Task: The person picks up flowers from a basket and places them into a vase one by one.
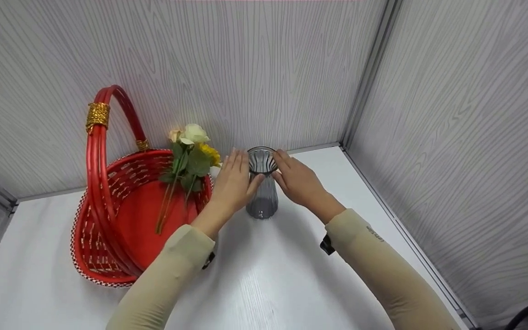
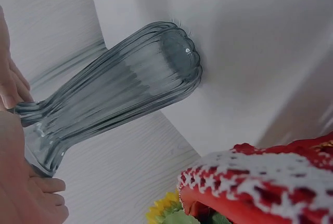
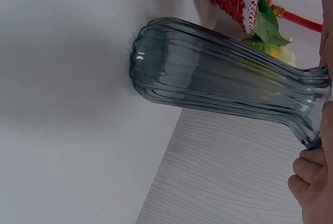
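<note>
A tall grey ribbed glass vase (image 1: 262, 198) stands upright with its flared mouth at the top. On one side of its rim is my left hand (image 1: 233, 182), the thumb at the near edge and the fingers along the side. My right hand (image 1: 301, 180) holds the opposite side of the rim, its thumb also at the near edge. Both wrist views show the vase's ribbed body (image 2: 125, 78) and base, with the hands about its neck. No stems show inside the glass.
Left of the vase stands a red woven basket (image 1: 80, 247) with a tall gold-wrapped handle (image 1: 97, 114). Leaning in it are a white rose (image 1: 194, 134), a yellow flower (image 1: 211, 155) and a peach bloom (image 1: 175, 135). Wood-patterned panels (image 1: 255, 68) enclose the white table (image 1: 255, 284).
</note>
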The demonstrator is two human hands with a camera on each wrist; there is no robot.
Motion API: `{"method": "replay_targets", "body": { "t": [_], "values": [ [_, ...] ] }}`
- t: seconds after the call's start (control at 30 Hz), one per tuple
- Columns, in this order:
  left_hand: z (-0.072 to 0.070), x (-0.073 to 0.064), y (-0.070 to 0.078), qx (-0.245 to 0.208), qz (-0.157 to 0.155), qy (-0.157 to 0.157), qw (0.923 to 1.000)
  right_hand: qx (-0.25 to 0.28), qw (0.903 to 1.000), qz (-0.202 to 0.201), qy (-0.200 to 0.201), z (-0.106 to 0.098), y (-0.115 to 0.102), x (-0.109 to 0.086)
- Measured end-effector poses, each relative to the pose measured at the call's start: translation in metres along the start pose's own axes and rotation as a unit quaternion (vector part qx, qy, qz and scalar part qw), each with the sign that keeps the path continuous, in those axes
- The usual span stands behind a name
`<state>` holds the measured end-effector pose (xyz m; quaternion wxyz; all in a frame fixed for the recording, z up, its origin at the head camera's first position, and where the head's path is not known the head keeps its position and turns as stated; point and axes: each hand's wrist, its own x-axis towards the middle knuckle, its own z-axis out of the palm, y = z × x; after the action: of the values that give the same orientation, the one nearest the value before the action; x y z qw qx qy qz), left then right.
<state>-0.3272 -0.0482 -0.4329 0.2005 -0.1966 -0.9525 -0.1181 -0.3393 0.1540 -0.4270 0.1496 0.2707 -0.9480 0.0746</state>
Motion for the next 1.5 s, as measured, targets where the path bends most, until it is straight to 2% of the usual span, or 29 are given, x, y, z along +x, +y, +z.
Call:
{"method": "replay_targets", "body": {
  "t": [0.2,0.53,0.67,0.77,0.87,1.0,1.13,1.27,1.5],
  "values": [
    [-0.005,-0.005,0.003,0.001,-0.006,-0.010,0.9999,-0.004,0.9998,-0.014,0.013,-0.001,-0.003,-0.004],
    [-0.014,-0.012,0.004,-0.001,-0.016,-0.036,0.9992,0.001,1.0000,-0.006,0.001,-0.005,-0.010,-0.008],
    [-0.026,-0.015,0.007,-0.015,-0.017,-0.044,0.9988,0.001,1.0000,-0.006,-0.004,-0.004,-0.010,-0.008],
    [-0.038,-0.020,0.009,-0.026,-0.010,-0.031,0.9991,0.003,1.0000,-0.005,-0.003,-0.003,-0.011,-0.009],
    [-0.050,-0.030,0.011,-0.025,0.000,-0.018,0.9995,0.004,1.0000,-0.003,-0.001,-0.004,-0.011,-0.009],
    [-0.062,-0.051,0.011,-0.019,0.019,-0.006,0.9996,0.004,1.0000,-0.006,0.002,-0.005,-0.011,-0.007],
    [-0.069,-0.074,0.008,-0.021,0.026,0.031,0.9990,0.005,0.9999,-0.013,0.009,-0.003,-0.010,-0.006],
    [-0.080,-0.096,0.004,-0.031,0.022,0.064,0.9972,0.006,0.9999,-0.015,0.005,-0.001,-0.009,-0.006],
    [-0.101,-0.127,0.004,-0.039,0.000,0.083,0.9958,0.013,0.9998,-0.015,-0.002,-0.001,-0.009,-0.007]
  ]
}}
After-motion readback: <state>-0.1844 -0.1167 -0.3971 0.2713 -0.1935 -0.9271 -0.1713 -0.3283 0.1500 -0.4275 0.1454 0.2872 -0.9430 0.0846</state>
